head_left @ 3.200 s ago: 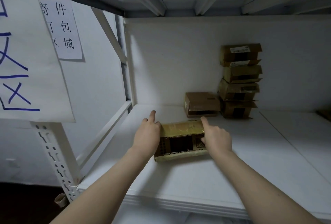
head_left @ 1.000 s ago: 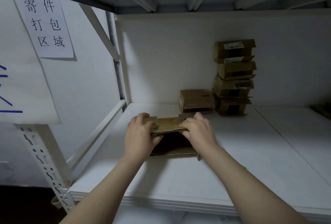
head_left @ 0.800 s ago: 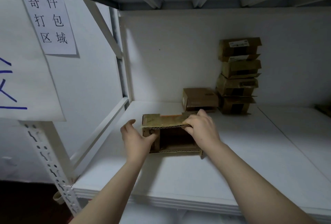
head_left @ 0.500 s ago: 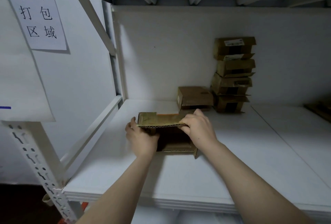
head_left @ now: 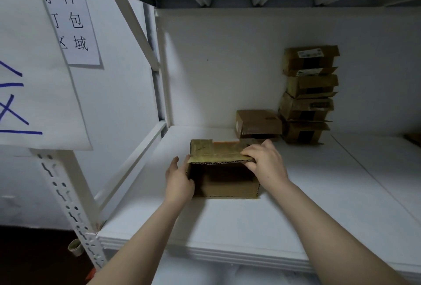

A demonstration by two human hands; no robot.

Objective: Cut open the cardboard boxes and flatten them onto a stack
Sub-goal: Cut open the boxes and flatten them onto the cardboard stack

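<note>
The box [head_left: 224, 182] sits mid-shelf, on the near half, open end facing the camera, dark hollow inside visible, no contents seen. Change: 3.2 s ago it lay shut, taped face up, with both hands on top. 1 s ago both hands were on the near top edge, and now the top panel [head_left: 216, 151] is lifted level and the mouth is fully open. The left hand [head_left: 180, 182] has dropped from that edge to the box's left wall. Judgement: opening on this end is done and the box is ready to be collapsed flat, but flattening has not started because the walls are still square. The right hand [head_left: 265, 161] pinches the near right corner of the top panel, fingers on top, thumb under. The left hand is not gripping, fingers straight and pressed flat against the outside of the left wall. So the box is between the 2 hands, right one above at the corner, left one low at the side. The shelf [head_left: 227, 227] is white. 1 closed box [head_left: 258, 124] stands just behind, and a stack of 4 boxes [head_left: 308, 93] with loose flaps stands right of it against the back wall [head_left: 227, 68]. A paper sign [head_left: 70, 22] hangs at upper left.
</note>
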